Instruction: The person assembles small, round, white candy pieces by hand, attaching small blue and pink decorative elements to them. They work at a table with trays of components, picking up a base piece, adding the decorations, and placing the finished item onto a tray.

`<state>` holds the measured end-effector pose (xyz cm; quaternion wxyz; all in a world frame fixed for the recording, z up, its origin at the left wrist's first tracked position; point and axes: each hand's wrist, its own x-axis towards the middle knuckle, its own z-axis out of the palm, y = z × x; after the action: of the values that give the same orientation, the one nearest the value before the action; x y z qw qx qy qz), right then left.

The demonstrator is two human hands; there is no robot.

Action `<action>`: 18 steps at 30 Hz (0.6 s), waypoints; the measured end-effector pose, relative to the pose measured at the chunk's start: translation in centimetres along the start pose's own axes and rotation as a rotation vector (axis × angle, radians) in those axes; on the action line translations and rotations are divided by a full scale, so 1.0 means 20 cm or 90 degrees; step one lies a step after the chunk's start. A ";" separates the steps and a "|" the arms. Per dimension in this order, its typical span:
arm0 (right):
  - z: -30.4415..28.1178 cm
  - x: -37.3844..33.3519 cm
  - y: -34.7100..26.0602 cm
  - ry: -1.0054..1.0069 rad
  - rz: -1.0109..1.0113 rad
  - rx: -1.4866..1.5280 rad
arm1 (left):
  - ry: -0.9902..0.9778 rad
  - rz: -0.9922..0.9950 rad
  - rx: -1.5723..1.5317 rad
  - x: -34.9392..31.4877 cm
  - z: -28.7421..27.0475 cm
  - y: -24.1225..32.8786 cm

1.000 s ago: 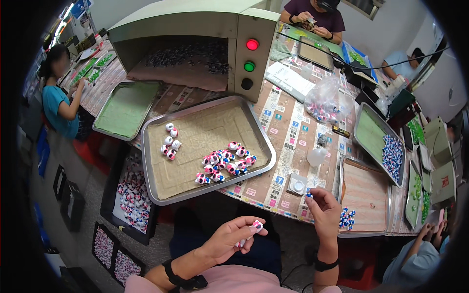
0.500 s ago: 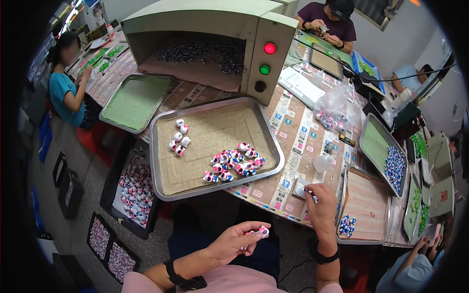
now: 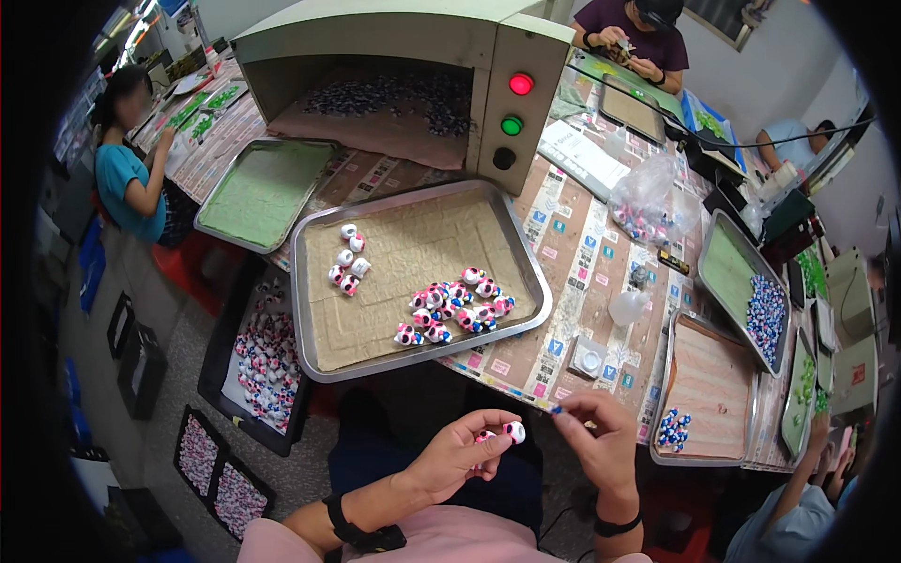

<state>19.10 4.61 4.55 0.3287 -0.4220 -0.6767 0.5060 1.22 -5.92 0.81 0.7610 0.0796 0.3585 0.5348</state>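
My left hand holds small pink, white and black figurine heads between thumb and fingers, above my lap. Close to its right, my right hand pinches a small blue piece with its fingertips, just off the table edge. A small white square dish with a round centre sits on the table beyond my right hand. The metal tray in front of me, lined with brown paper, bears a cluster of pink, white and blue figurines and several loose white heads.
Behind the tray stands a beige oven with lit red and green lamps. A paper-lined tray at right holds blue figure parts. A squeeze bottle stands near the dish. At lower left is a black crate of heads. Co-workers sit around.
My right hand has moved from the white dish toward my left hand, carrying the small blue piece. The head in my left hand has turned, showing a white, round side.
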 end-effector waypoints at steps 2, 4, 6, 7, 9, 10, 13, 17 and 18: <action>0.04 -0.06 0.01 -0.020 0.037 0.119 | 0.008 0.027 0.037 0.00 0.01 0.00; 0.07 -0.09 0.02 -0.032 0.030 0.123 | 0.011 0.045 0.062 0.00 0.01 0.00; 0.09 -0.10 0.02 -0.037 0.042 0.136 | 0.011 0.053 0.074 0.00 0.01 0.00; 0.09 -0.10 0.02 -0.040 0.048 0.143 | 0.013 0.050 0.082 0.00 0.01 -0.01; 0.09 -0.11 0.03 -0.044 0.043 0.118 | 0.017 0.045 0.098 0.00 0.00 -0.01; 0.09 -0.11 0.04 -0.046 0.040 0.105 | 0.028 0.052 0.117 0.00 0.01 -0.01; 0.08 -0.11 0.02 -0.055 0.043 0.082 | 0.058 0.071 0.174 0.00 0.02 0.00; 0.08 -0.11 0.02 -0.060 0.050 0.110 | 0.076 0.097 0.221 -0.01 0.04 0.00; 0.08 -0.11 0.03 -0.064 0.054 0.121 | 0.075 0.104 0.226 -0.01 0.04 0.00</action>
<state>18.69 2.05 3.55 0.3112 -0.3910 -0.6228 0.6021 1.68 -5.76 1.52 0.6669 0.2099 0.4830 0.5272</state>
